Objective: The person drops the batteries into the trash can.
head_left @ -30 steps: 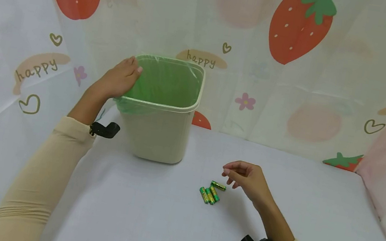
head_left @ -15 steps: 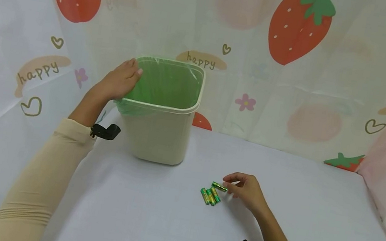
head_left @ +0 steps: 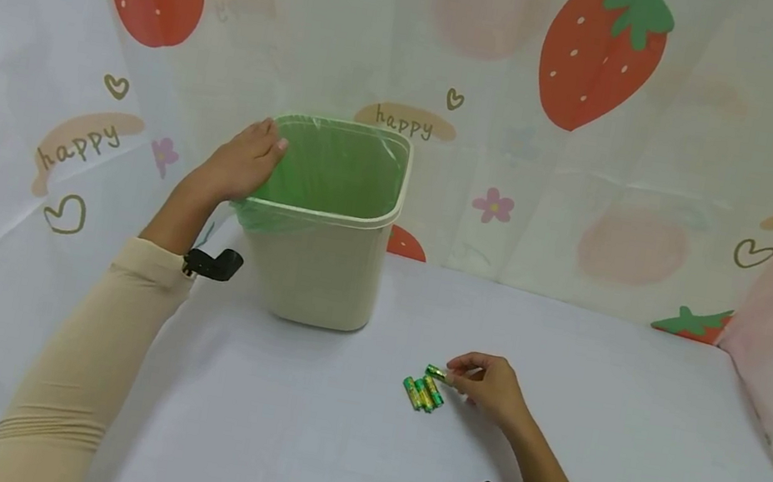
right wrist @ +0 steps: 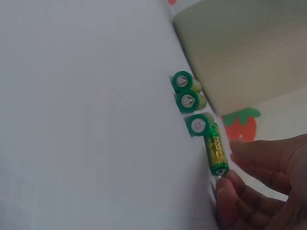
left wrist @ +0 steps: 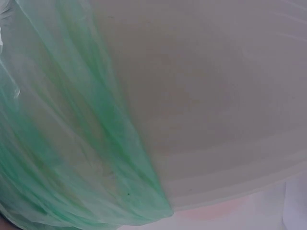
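Green-and-yellow battery (head_left: 436,372), far one of four on the white table, is being pinched by the right hand (head_left: 485,385); lifting it comes next, while the left hand (head_left: 240,159) grips the lined bin (head_left: 322,264) rim.

matt plastic bin (head_left: 321,273), thin glossy green liner (head_left: 337,170), shiny-wrapped batteries (head_left: 425,390), smooth white cloth (head_left: 323,450)
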`<move>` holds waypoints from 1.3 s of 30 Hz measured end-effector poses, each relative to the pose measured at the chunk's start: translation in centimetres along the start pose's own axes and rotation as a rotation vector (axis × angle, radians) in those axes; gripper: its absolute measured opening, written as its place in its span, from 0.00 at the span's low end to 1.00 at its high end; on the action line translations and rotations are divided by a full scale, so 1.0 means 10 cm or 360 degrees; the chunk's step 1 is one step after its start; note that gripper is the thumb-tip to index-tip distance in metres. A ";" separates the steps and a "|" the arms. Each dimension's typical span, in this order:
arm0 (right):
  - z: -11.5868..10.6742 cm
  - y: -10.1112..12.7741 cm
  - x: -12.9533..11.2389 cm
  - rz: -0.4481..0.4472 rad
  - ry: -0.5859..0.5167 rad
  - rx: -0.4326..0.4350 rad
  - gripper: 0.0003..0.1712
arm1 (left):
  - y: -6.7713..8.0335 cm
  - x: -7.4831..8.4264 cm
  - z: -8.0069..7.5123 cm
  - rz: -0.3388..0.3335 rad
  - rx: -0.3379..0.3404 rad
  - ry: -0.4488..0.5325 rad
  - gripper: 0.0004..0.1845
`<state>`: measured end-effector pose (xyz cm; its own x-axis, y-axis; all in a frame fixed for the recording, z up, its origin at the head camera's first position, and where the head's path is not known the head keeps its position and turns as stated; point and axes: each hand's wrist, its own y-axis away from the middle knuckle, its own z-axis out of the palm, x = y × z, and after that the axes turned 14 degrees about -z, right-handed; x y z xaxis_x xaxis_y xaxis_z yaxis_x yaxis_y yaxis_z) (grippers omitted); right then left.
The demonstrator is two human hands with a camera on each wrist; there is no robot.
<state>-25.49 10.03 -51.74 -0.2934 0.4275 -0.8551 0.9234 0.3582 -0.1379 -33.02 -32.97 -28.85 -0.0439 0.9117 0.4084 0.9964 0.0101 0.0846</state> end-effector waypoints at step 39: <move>0.01 -0.03 0.05 0.0000 0.0105 -0.0075 0.03 | -0.01 -0.02 0.00 0.0008 -0.0003 0.0012 0.35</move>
<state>-25.93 10.07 -52.20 -0.3103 0.4807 -0.8201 0.9112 0.3962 -0.1126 -33.07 -33.14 -28.91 -0.0395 0.9086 0.4157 0.9964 0.0048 0.0843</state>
